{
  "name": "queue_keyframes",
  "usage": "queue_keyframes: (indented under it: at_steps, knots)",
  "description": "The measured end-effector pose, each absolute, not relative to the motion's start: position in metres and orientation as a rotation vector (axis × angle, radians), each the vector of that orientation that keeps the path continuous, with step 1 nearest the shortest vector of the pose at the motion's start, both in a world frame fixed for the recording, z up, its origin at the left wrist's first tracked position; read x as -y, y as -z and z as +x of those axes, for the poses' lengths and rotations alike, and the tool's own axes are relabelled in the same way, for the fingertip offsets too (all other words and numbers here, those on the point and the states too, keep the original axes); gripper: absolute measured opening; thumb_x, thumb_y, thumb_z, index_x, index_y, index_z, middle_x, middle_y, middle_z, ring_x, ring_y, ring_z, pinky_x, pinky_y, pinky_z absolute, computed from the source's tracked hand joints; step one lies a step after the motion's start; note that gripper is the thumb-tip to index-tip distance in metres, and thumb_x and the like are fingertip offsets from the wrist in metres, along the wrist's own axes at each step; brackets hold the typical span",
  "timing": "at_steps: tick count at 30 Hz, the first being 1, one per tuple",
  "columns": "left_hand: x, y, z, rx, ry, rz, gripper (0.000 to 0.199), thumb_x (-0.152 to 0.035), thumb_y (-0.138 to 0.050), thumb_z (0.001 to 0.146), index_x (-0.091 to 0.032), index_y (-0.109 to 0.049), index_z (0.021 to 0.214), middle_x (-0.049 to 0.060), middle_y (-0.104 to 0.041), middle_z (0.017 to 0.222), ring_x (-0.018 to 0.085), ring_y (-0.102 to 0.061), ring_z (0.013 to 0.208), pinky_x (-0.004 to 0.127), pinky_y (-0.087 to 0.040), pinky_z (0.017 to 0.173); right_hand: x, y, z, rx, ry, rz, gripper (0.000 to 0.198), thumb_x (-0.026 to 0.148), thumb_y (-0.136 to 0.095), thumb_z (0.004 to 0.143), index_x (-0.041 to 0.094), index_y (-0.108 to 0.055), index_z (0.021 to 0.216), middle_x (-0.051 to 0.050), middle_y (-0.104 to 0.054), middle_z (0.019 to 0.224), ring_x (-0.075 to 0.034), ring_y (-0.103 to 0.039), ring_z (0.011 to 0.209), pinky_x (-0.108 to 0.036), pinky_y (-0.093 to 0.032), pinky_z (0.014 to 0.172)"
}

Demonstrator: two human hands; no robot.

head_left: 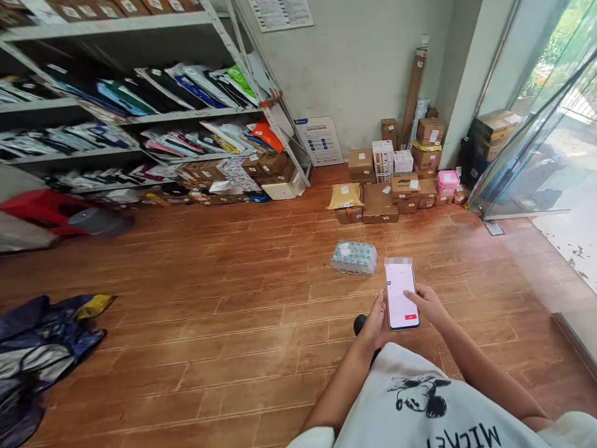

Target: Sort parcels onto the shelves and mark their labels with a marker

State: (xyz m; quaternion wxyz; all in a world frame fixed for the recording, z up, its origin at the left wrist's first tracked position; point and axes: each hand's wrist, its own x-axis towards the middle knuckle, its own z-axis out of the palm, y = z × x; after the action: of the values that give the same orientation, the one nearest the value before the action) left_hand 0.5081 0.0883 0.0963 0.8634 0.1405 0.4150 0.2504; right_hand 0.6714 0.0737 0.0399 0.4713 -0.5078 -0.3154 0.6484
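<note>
A smartphone with a lit, mostly white screen and a small red button is held in front of my body. My left hand grips it along its left edge, fingers partly hidden behind it. At the right edge, my right hand is around the phone's side, its thumb over the screen; its other fingers are mostly hidden behind the phone. Just beyond the phone, a parcel wrapped in green-and-white patterned packing with a white label lies on the wooden floor.
Cardboard boxes are stacked along the wall, with a yellow bag and a pink tub. Shelves full of parcels stand left. A glass door is right. Dark blue sacks lie on the floor at left.
</note>
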Motion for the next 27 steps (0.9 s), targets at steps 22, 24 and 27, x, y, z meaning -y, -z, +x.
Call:
queue_keyframes:
  at_steps: [22, 24, 27]
  knots:
    - [-0.297, -0.021, 0.292, -1.441, -0.526, 0.434, 0.064, -0.052, -0.079, 0.079, -0.019, -0.066, 0.132, -0.004, -0.056, 0.063, 0.013, -0.056, 0.060, 0.021, -0.048, 0.054, -0.287, 0.025, 0.531, 0.239, -1.954, -1.130, 0.069, 0.082, -0.061, 0.076, 0.026, -0.068, 0.114, -0.011, -0.079, 0.109, -0.034, -0.076, 0.097, -0.049, -0.058, 0.090]
    - [-0.304, -0.001, 0.257, -1.684, -0.572, 0.217, 0.040, -0.038, -0.080, 0.077, -0.019, -0.072, 0.111, -0.006, -0.055, 0.060, 0.011, -0.056, 0.055, 0.020, -0.046, 0.054, -0.316, 0.036, 0.541, 0.170, -2.019, -1.037, 0.065, 0.078, -0.065, 0.076, 0.027, -0.069, 0.116, -0.010, -0.080, 0.111, -0.034, -0.076, 0.097, -0.051, -0.057, 0.094]
    - [-0.301, 0.019, 0.202, -2.020, -0.713, -0.152, 0.017, -0.027, -0.072, 0.081, -0.019, -0.060, 0.071, -0.004, -0.053, 0.056, 0.010, -0.053, 0.047, 0.020, -0.046, 0.051, -0.361, 0.046, 0.552, 0.101, -2.064, -0.955, 0.059, 0.071, -0.072, 0.077, 0.027, -0.070, 0.116, -0.008, -0.080, 0.112, -0.033, -0.077, 0.095, -0.054, -0.055, 0.099]
